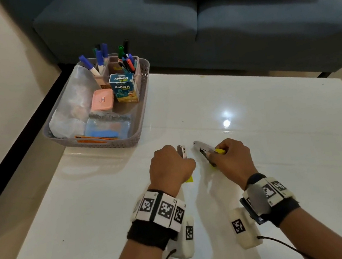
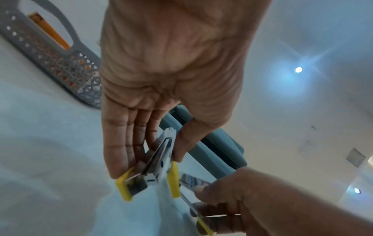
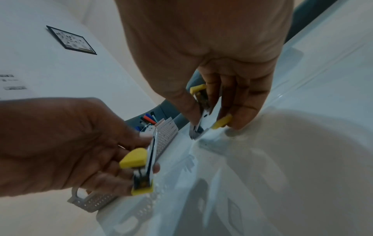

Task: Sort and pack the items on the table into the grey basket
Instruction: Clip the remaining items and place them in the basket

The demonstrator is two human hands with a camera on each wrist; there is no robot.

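Each hand holds a small metal stapler with yellow ends over the white table [image 1: 257,137]. My left hand [image 1: 173,166] pinches the left stapler [image 1: 182,151] between thumb and fingers; the left wrist view shows this stapler [image 2: 159,161] tilted under the fingertips. My right hand [image 1: 230,158] grips the right stapler [image 1: 205,149], whose nose touches the tabletop in the right wrist view [image 3: 203,116]. The two staplers sit a short gap apart. The grey basket [image 1: 145,97] stands at the table's far left corner, well beyond both hands.
The basket holds a Koflet-H box [image 1: 123,87], a pink case [image 1: 102,99], clear plastic bags [image 1: 75,104], a blue packet [image 1: 106,127] and a pen holder with markers [image 1: 124,61]. A blue sofa [image 1: 237,16] runs behind the table.
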